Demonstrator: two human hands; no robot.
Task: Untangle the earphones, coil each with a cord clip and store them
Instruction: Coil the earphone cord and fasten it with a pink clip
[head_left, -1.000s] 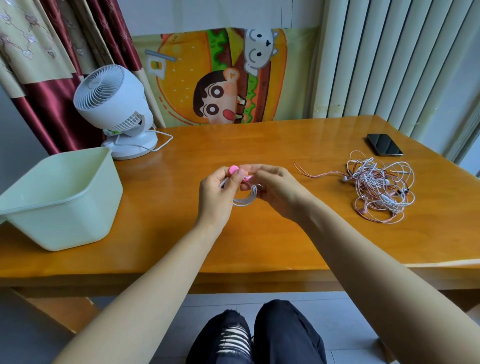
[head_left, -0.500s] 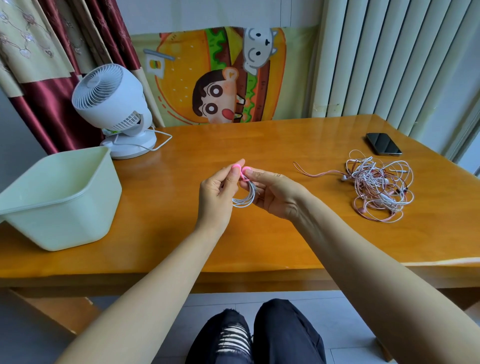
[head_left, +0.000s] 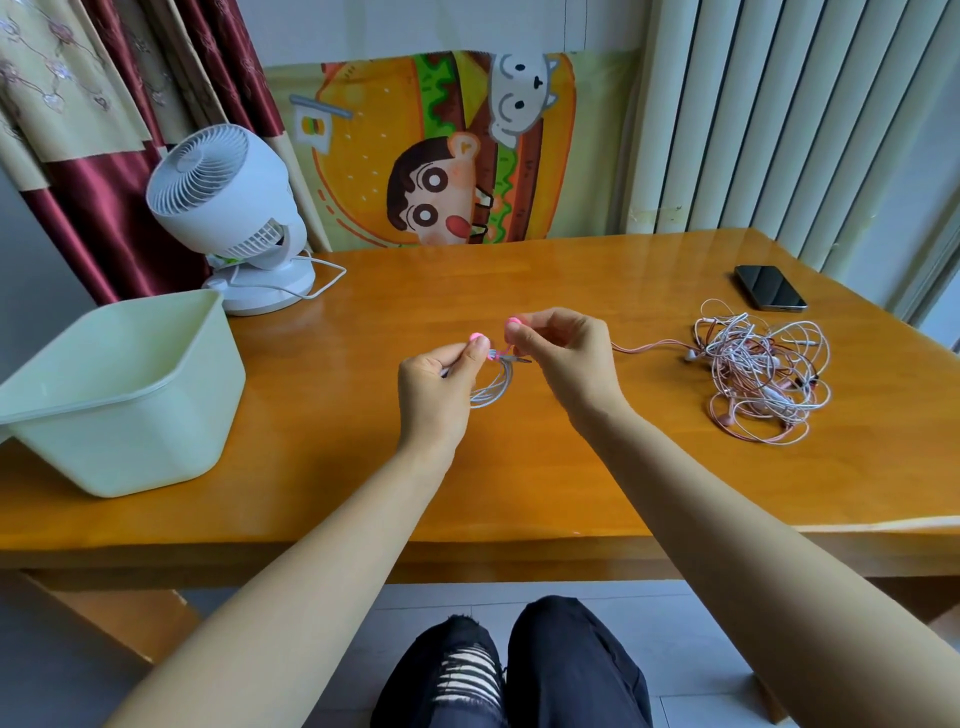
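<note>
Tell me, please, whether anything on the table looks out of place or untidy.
Only the earphone tangle on the table's right side: pink and white cords knotted together, one pink cord straggling toward the right hand. Nothing else stands out.

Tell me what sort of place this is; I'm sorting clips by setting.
Probably a room in a home: a wooden table with a small desk fan, draped curtains and a cartoon burger hanging behind it.

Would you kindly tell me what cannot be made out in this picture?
Head view:
Clip by the coil: mostly covered by the fingers of the left hand and right hand; fastening unclear.
Earphone tangle: cords too thin to count pairs.
Tub: left corner cut by frame edge.
</note>
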